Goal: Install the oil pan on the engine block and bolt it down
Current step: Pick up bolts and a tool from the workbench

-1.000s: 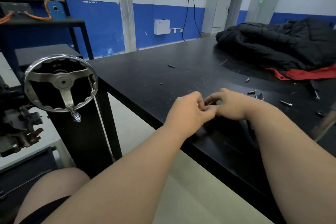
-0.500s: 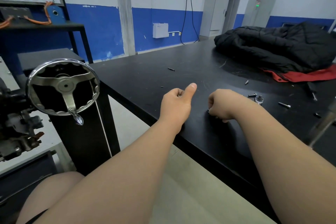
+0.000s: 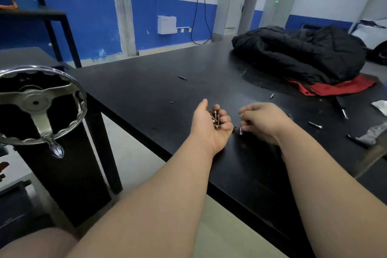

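Black table (image 3: pixel 146 90) bears a jacket (image 3: pixel 303 58) and stray bolts (image 3: pixel 314 125); handwheel (image 3: pixel 35 102) stands left.

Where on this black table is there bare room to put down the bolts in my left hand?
Bare: the broad stretch of table between your left hand, cupping the bolts, and the far-left corner, bar two tiny bits. Crowded: beyond your right hand, with loose fasteners and the jacket.

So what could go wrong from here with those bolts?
1. The left hand cups a loose pile of bolts palm-up close to the table edge; a tilt could spill some onto the floor.
2. The single bolt at the right hand fingertips is small and could slip.
3. The scattered bolts farther right could be left behind.
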Tool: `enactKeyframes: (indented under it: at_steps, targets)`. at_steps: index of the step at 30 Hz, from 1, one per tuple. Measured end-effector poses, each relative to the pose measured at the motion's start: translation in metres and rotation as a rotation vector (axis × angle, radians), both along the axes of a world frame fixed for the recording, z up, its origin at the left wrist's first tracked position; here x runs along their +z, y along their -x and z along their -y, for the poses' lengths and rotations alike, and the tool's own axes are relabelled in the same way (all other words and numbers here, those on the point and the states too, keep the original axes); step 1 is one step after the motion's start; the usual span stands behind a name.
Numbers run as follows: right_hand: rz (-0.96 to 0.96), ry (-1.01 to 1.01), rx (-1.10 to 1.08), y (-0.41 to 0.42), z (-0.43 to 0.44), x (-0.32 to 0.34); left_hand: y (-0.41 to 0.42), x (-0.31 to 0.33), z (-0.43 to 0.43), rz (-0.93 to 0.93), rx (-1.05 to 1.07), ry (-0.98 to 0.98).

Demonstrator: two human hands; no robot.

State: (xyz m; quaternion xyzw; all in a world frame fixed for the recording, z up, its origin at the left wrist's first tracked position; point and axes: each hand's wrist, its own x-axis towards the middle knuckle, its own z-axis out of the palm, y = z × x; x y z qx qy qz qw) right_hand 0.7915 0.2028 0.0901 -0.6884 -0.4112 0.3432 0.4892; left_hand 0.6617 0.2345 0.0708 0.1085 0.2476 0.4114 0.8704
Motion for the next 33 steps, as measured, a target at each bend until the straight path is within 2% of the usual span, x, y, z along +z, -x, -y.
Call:
enactKeyframes:
  at_steps: [2, 4, 6, 8, 9, 10, 12, 14, 17, 22, 24, 26, 27, 29, 31, 33]
  targets:
    - [-0.079, -0.176, 0.046, 0.012, -0.001, 0.011, -0.003, -0.002, -0.005, -0.009, -0.04, 0.019]
    - [-0.007, -0.242, 0.134, 0.027, -0.001, 0.019, -0.004, -0.003, -0.008, 0.017, -0.091, 0.01]
    - [0.223, -0.225, 0.121, 0.036, -0.001, 0.019, -0.005, -0.003, -0.009, 0.041, -0.137, -0.02]
    - [0.509, -0.268, -0.064, 0.029, 0.0, 0.017, -0.003, -0.002, -0.011, 0.056, -0.147, 0.001]
    - [0.652, -0.242, -0.158, 0.022, 0.004, 0.017, -0.002, -0.002, -0.013, 0.085, -0.141, 0.026]
    - [0.793, -0.134, -0.203, 0.015, 0.008, 0.017, 0.001, -0.001, -0.015, 0.129, -0.136, 0.051]
    - [1.024, 0.262, -0.111, 0.009, 0.014, 0.011, 0.009, 0.0, -0.021, 0.212, -0.131, 0.09]
    - [1.139, 0.507, 0.039, 0.017, 0.016, 0.003, 0.016, 0.001, -0.026, 0.246, -0.118, 0.089]
    - [1.235, 0.48, 0.119, 0.038, 0.009, -0.001, 0.018, 0.001, -0.029, 0.223, -0.098, 0.066]
    - [1.363, 0.386, 0.078, 0.065, -0.004, -0.008, 0.012, -0.002, -0.03, 0.133, -0.085, 0.033]
    - [1.354, 0.401, 0.064, 0.066, -0.01, -0.011, 0.014, -0.004, -0.033, 0.179, -0.076, 0.053]
    - [1.255, 0.403, 0.022, 0.056, -0.013, -0.007, 0.015, -0.007, -0.034, 0.22, -0.08, 0.072]
    - [1.148, 0.348, -0.032, 0.047, -0.012, -0.001, 0.014, -0.009, -0.035, 0.229, -0.077, 0.08]
    - [0.794, 0.117, -0.161, 0.034, -0.007, 0.01, 0.011, -0.011, -0.037, 0.228, -0.064, 0.113]
    - [0.494, -0.065, -0.162, 0.035, -0.007, 0.017, 0.009, -0.01, -0.037, 0.24, -0.075, 0.15]
    - [0.569, -0.093, -0.079, 0.039, -0.013, 0.018, 0.007, -0.008, -0.037, 0.282, -0.098, 0.177]
